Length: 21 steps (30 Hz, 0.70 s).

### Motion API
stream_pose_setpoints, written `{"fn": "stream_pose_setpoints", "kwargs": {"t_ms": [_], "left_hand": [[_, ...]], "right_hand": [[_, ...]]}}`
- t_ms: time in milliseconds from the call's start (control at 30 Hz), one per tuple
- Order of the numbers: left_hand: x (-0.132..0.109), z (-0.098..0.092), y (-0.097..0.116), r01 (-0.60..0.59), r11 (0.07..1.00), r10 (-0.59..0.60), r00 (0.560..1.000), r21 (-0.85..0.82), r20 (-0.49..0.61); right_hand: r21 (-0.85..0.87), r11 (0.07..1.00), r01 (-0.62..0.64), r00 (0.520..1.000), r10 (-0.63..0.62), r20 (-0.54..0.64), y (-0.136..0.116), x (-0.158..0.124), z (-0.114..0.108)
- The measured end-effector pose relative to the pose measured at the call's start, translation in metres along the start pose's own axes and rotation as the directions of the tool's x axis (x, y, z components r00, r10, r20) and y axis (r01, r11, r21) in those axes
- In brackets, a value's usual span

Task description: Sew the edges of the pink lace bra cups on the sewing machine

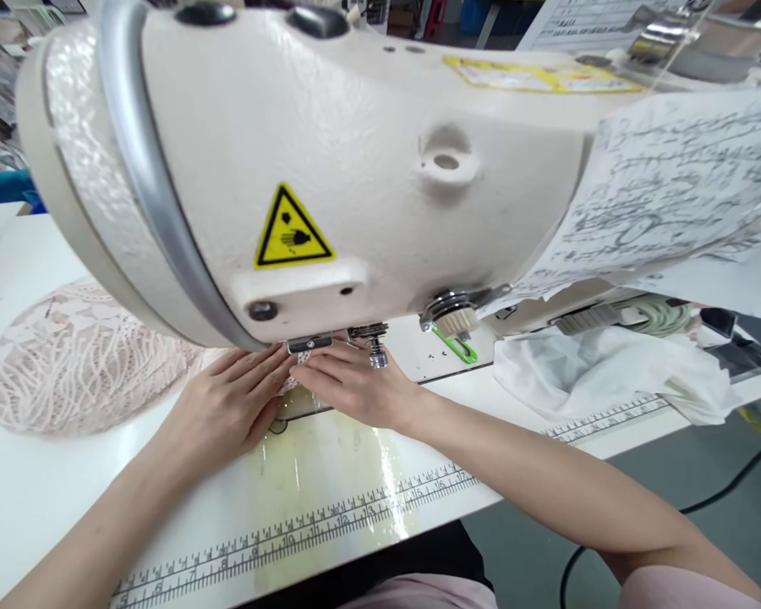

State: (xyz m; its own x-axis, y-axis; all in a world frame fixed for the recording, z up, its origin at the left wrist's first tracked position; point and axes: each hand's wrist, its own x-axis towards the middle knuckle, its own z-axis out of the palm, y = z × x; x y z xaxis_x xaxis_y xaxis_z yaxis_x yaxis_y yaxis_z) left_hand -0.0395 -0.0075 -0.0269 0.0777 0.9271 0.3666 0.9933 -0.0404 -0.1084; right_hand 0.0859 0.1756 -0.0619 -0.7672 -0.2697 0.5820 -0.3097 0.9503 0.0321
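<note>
A big cream sewing machine head (330,152) fills the upper view. Under it, both my hands lie flat on the white table (51,491) by the needle. My left hand (225,406) has its fingers stretched out and pressed on pale pink lace fabric (69,364) that trails off to the left. My right hand (348,385) lies beside it, fingers stretched toward the presser foot (309,344), holding the fabric edge down. The needle itself is hidden by the machine head.
A ruler strip (330,520) runs along the table's front edge. White cloth (609,372) lies at the right, under a printed paper sheet (678,194). A green clip (457,347) hangs near the machine. A black cable (723,491) drops past the table's right end.
</note>
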Motion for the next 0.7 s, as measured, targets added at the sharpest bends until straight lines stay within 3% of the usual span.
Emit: {"fn": "stream_pose_setpoints", "kwargs": {"t_ms": [267, 700], "left_hand": [[-0.0017, -0.0016, 0.0027, 0.032, 0.999, -0.032, 0.999, -0.004, 0.030], [0.0017, -0.0010, 0.0096, 0.046, 0.997, -0.045, 0.999, 0.055, -0.006]], "right_hand": [[0.051, 0.999, 0.009, 0.999, -0.011, 0.036, 0.0005, 0.0012, -0.0023], [0.016, 1.000, 0.002, 0.998, -0.001, -0.070, 0.0003, 0.0017, -0.0066]]}}
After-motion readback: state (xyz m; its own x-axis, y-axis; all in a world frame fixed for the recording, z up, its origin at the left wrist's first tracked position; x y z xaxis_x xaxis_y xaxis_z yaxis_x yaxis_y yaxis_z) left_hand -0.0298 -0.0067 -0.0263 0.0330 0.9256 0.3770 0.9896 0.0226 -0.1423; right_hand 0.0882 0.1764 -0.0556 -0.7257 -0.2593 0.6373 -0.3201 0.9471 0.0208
